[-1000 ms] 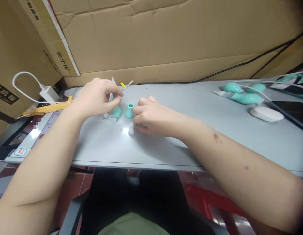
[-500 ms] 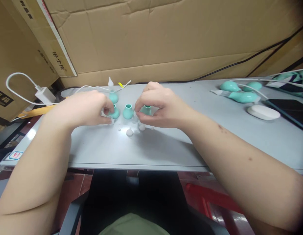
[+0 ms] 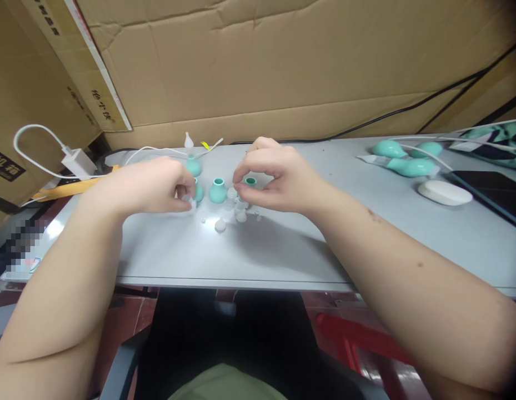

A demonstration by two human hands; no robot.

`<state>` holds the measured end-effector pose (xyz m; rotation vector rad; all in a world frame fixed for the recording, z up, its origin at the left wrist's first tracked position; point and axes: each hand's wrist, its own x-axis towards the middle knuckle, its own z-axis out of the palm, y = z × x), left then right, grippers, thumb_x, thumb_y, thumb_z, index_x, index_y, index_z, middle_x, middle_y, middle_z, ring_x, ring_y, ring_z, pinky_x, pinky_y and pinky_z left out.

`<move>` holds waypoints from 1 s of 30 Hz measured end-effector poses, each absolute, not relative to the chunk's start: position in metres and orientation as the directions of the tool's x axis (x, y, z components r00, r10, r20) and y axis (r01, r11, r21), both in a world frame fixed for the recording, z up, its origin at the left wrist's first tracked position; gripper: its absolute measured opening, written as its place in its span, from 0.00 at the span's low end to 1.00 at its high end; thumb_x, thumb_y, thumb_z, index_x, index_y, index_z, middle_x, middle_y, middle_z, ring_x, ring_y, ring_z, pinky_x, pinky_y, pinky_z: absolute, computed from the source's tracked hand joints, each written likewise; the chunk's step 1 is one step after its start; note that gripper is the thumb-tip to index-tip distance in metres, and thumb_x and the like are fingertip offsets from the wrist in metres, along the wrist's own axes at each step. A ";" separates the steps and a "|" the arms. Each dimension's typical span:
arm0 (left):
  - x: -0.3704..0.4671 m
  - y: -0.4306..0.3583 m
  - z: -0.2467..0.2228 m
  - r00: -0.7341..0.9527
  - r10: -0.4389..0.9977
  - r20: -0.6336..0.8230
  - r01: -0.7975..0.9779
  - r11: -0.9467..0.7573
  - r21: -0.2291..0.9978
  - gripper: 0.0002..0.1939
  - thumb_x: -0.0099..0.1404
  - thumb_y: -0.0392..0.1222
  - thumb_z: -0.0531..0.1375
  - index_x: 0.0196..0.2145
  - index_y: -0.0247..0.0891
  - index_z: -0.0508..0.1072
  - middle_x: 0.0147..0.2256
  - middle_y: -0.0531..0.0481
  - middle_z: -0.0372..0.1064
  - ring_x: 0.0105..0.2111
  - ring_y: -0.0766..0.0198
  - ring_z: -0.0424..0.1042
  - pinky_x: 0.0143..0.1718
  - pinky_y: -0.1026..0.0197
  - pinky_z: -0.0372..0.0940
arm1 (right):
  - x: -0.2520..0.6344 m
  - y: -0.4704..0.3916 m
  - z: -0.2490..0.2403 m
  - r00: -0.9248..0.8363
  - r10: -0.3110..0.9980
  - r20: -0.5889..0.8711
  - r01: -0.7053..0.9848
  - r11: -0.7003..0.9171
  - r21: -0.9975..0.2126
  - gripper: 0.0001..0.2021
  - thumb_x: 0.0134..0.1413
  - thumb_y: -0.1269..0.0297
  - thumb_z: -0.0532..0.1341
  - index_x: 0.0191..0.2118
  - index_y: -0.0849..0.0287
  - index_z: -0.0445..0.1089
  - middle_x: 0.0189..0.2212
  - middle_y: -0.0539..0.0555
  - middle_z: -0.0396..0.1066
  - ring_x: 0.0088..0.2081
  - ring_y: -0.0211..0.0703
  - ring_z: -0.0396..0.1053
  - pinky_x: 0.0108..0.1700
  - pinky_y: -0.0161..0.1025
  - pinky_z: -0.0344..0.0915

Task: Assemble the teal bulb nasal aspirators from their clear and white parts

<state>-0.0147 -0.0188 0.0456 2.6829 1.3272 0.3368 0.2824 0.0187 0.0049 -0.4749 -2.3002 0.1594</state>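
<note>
Thumb and fingers of my left hand (image 3: 158,186) close on a small clear plastic piece (image 3: 193,204), in front of a teal rubber bulb (image 3: 198,190) it partly covers. My right hand (image 3: 274,175) is pinched, its fingertips just beside a clear plastic cylinder (image 3: 231,194); what they hold, if anything, is too small to make out. Between the hands stands an open-necked teal bulb (image 3: 218,191). Another open bulb (image 3: 251,181) shows behind my right fingers. Two whitish pointed pieces (image 3: 220,225) lie in front, near tiny clear bits. Farther back, a teal bulb (image 3: 193,165) carries a clear nozzle (image 3: 188,141).
On the right of the grey table (image 3: 178,250) lie several teal bulbs (image 3: 389,149), a white rounded case (image 3: 445,192) and a dark phone (image 3: 495,191). A white charger (image 3: 78,163) with its cable is at left. Cardboard (image 3: 241,66) walls the back.
My right fingertips have shifted slightly right, and the clear cylinder beside them shows more fully. My left hand keeps its pinch almost in place. The view has moved slightly.
</note>
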 end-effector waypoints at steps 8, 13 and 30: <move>-0.005 -0.024 0.059 0.536 0.774 0.337 0.555 -0.624 0.550 0.07 0.68 0.49 0.73 0.38 0.45 0.87 0.31 0.50 0.83 0.29 0.62 0.77 0.30 0.56 0.70 | 0.275 0.013 0.002 -0.514 0.619 0.594 0.186 0.756 -0.627 0.04 0.61 0.61 0.69 0.34 0.47 0.77 0.35 0.51 0.83 0.39 0.48 0.78 0.48 0.51 0.77; 0.011 -0.002 0.031 0.376 0.782 0.497 0.418 -0.622 0.662 0.09 0.68 0.46 0.74 0.42 0.40 0.86 0.36 0.47 0.84 0.36 0.60 0.82 0.37 0.56 0.78 | 0.263 0.011 -0.002 -0.447 0.700 0.558 -0.012 0.619 -0.785 0.07 0.56 0.62 0.76 0.37 0.49 0.79 0.34 0.51 0.81 0.36 0.46 0.78 0.41 0.46 0.77; 0.037 0.019 -0.005 0.298 0.842 0.450 0.304 -0.531 0.791 0.21 0.83 0.57 0.68 0.62 0.42 0.79 0.49 0.44 0.87 0.46 0.56 0.91 0.47 0.55 0.87 | 0.267 0.019 -0.004 -0.438 0.811 0.387 -0.107 0.381 -0.919 0.16 0.53 0.55 0.87 0.39 0.52 0.84 0.37 0.53 0.86 0.41 0.48 0.86 0.46 0.46 0.85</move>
